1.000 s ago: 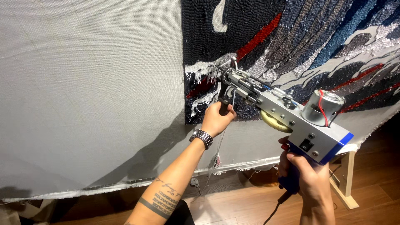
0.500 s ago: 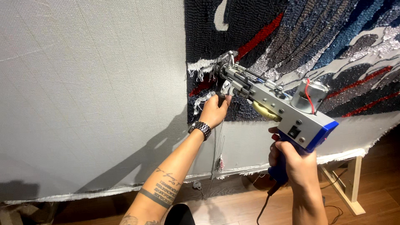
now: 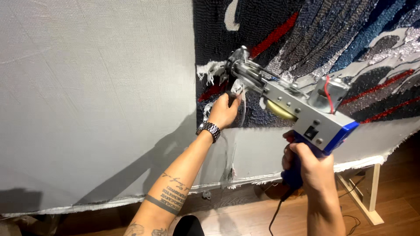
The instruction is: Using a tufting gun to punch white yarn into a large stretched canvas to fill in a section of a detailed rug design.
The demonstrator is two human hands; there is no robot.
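Grey cloth: a pale grey woven backing cloth [image 3: 87, 96] is hanging stretched, its frayed bottom edge running just above the wooden floor [image 3: 245, 218].
Tufted area: dark pile with red, blue and silver-grey streaks [image 3: 332, 43] is filling the cloth's upper right corner; its left border is running down near the middle of the cloth.
Tool: a grey metal tufting gun with a blue grip [image 3: 302, 113] is being held at a slant, its needle end touching the pile at the left border of the tufted area, beside loose white strands.
Right hand: the right hand [image 3: 313, 168] is gripping the blue handle, fingers curled tightly around it, with a black cord [image 3: 273, 214] trailing down from below.
Left hand: the left hand [image 3: 223, 111], wearing a metal wristwatch [image 3: 210, 130], is wrapping its fingers around the gun's front handle, just below the needle end.
Progress: judging by the cloth, the upper right part is already covered in pile, while the whole left half and the strip along the bottom edge are lying bare, so much seems left.
Frame: a pale wooden frame leg [image 3: 367, 196] is standing at the lower right corner.
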